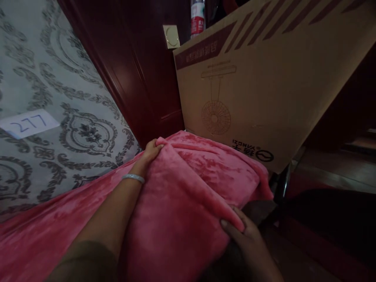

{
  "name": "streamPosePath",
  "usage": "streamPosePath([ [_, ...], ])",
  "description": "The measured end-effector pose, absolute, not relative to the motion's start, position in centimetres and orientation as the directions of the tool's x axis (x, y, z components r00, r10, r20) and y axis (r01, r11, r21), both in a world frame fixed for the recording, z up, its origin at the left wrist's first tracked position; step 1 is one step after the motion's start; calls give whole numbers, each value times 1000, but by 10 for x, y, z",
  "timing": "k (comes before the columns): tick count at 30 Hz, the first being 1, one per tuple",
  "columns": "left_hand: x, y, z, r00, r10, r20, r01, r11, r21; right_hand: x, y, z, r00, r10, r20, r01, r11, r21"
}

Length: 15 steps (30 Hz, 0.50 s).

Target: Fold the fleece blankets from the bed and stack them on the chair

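Note:
A pink plush blanket (173, 196) spreads across the lower middle and left of the head view. My left hand (153, 150) is closed on one corner of a folded-over edge, near the wall side; a pale bangle (133, 178) circles that wrist. At the other end of the same edge, my right hand (243, 229) pinches the blanket between thumb and fingers. The edge runs taut between both hands. Beneath it lies another layer of the same pink cloth, reaching back to the box. What the blanket rests on is hidden.
A large cardboard box (264, 86) with a printed fan drawing stands behind the blanket. A bottle with a red label (197, 19) shows above it. Dark red panelling (147, 58) and patterned wallpaper (88, 129) with a paper marked 277 (31, 123) border the left. Dark furniture (329, 219) sits right.

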<state>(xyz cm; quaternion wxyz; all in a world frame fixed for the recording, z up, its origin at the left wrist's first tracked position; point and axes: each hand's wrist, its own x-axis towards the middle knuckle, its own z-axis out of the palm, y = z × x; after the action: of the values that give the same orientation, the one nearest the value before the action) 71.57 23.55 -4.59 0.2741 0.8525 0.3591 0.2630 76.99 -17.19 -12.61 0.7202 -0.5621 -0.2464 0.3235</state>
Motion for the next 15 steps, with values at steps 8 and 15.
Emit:
streamPosePath([
  [8, 724, 246, -65, 647, 758, 80, 553, -538, 636, 791, -175, -152, 741, 651, 164, 265, -59, -963],
  [15, 717, 260, -61, 735, 669, -114, 547, -485, 682, 799, -172, -160, 774, 578, 258, 387, -109, -916],
])
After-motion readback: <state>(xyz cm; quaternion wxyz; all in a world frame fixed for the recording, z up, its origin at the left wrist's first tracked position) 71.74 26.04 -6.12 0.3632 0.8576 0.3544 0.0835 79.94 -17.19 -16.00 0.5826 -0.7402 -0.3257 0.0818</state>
